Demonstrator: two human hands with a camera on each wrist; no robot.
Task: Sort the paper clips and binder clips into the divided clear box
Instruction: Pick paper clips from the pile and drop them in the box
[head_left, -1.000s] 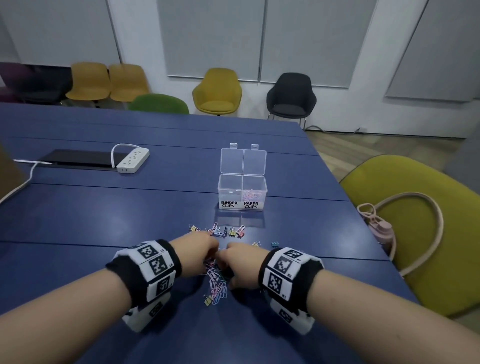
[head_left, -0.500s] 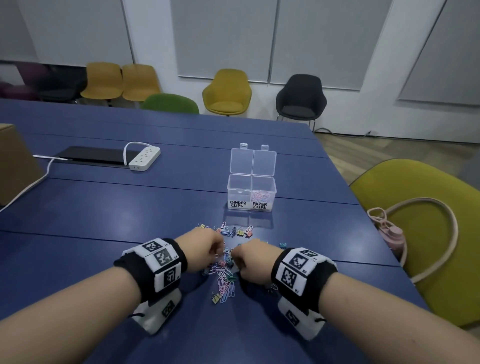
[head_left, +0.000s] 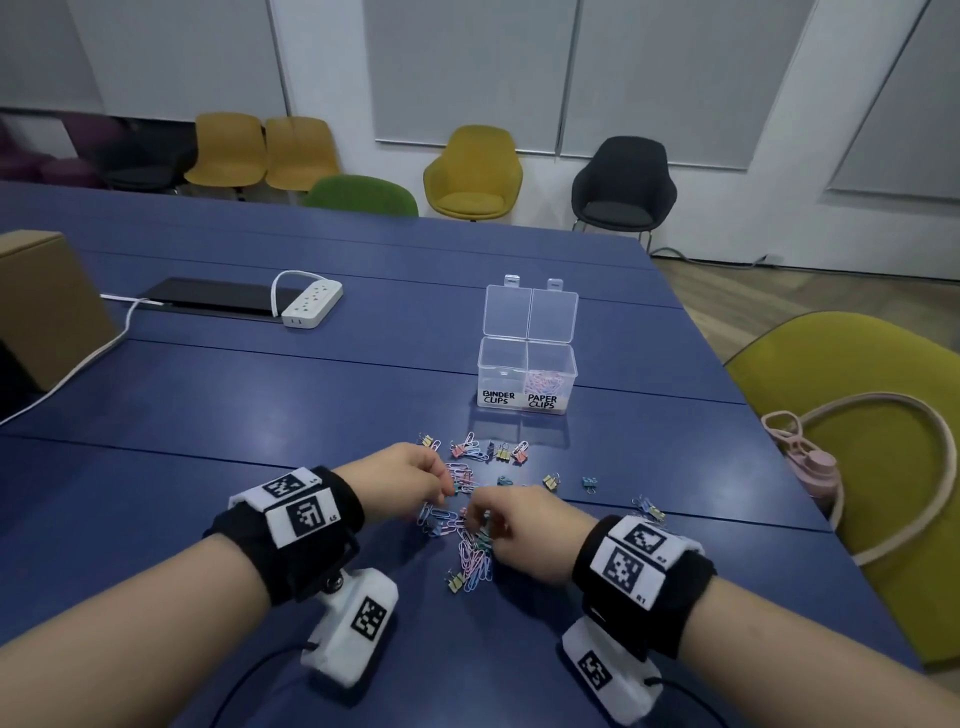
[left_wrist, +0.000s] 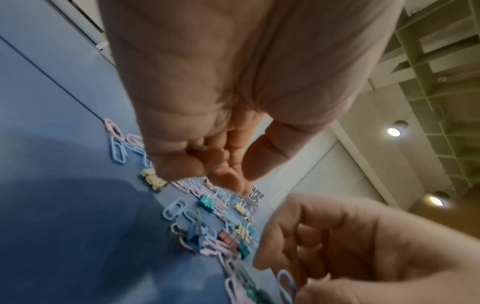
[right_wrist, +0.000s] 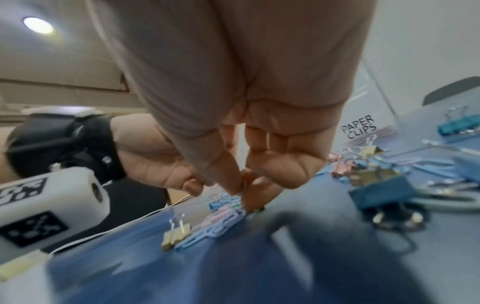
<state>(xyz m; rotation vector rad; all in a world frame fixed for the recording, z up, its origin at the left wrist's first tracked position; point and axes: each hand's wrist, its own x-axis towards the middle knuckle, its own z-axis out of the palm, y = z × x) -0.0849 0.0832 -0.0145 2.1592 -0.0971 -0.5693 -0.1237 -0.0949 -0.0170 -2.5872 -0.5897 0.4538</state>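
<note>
A loose pile of pastel paper clips and small binder clips (head_left: 470, 540) lies on the blue table (head_left: 208, 415). More binder clips (head_left: 501, 452) are scattered just beyond it. Both hands are at the pile. My left hand (head_left: 441, 486) has its fingers curled with the tips (left_wrist: 228, 174) down among the clips; what they hold is hidden. My right hand (head_left: 478, 512) pinches a blue paper clip (right_wrist: 244, 186) between thumb and forefinger. The divided clear box (head_left: 527, 374) stands open beyond the pile. Its PAPER CLIPS side holds paper clips (head_left: 545, 382); its BINDER CLIPS side looks empty.
A white power strip (head_left: 311, 304) and a black panel (head_left: 208, 296) lie at the far left, with a cardboard box (head_left: 47, 306) at the left edge. Past the table's right edge stands a yellow-green chair (head_left: 872, 415) with a pink bottle (head_left: 815, 467).
Both hands have stayed at the pile, their fingers working among the clips. The view has swung a little left, bringing the cardboard box in.
</note>
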